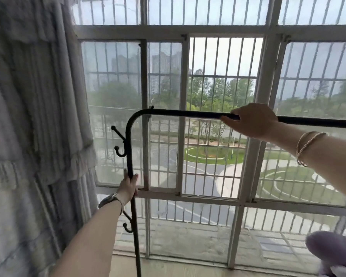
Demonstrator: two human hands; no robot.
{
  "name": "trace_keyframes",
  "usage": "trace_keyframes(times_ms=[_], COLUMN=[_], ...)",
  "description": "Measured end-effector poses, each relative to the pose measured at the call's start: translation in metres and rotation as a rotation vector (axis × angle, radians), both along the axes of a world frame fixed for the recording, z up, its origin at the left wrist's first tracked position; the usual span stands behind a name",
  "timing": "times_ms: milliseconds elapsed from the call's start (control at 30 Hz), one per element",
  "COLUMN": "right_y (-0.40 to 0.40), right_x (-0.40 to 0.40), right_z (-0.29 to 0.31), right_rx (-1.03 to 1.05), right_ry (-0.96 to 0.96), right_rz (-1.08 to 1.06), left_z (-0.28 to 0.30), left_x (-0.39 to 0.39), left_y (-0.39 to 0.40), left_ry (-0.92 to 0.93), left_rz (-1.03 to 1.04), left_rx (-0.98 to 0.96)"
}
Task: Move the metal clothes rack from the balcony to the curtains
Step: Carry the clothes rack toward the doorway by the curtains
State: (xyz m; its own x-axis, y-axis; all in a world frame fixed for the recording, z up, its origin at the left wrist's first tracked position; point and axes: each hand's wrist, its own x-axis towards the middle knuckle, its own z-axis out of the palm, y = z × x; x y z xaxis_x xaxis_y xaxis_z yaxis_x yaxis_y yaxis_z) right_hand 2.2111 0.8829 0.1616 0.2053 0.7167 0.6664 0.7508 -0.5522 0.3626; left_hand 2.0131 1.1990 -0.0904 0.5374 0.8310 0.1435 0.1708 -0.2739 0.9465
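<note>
A black metal clothes rack (178,113) stands in front of the window, its top bar running right out of view and its left post bending down toward the floor. Small hooks stick out from the post toward the curtains. My left hand (128,186) grips the upright post about halfway down. My right hand (252,121) is wrapped over the top bar. Grey layered curtains (34,116) hang at the left, close beside the rack's post. The rack's feet are out of sight.
A large white-framed window (183,120) with outer bars fills the wall ahead. A pale wooden sill or floor strip (188,268) runs along the bottom. Something soft and purple (328,250) sits at the lower right corner.
</note>
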Motion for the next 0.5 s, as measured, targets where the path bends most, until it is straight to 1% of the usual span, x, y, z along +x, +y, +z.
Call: trace_keyframes(times_ms=[200, 333, 500], right_y=[0.057, 0.091, 0.123], right_x=[-0.040, -0.074, -0.109], right_z=[-0.004, -0.005, -0.005], right_rx=[0.026, 0.027, 0.004], right_ry=[-0.016, -0.001, 0.012], right_rz=[0.126, 0.206, 0.254], left_z=[-0.001, -0.003, -0.004], left_x=[-0.078, -0.127, -0.176], left_y=[0.032, 0.051, 0.068], left_ry=[-0.003, -0.054, -0.045], left_rz=[0.122, 0.220, 0.261], left_rx=[-0.068, -0.103, -0.105])
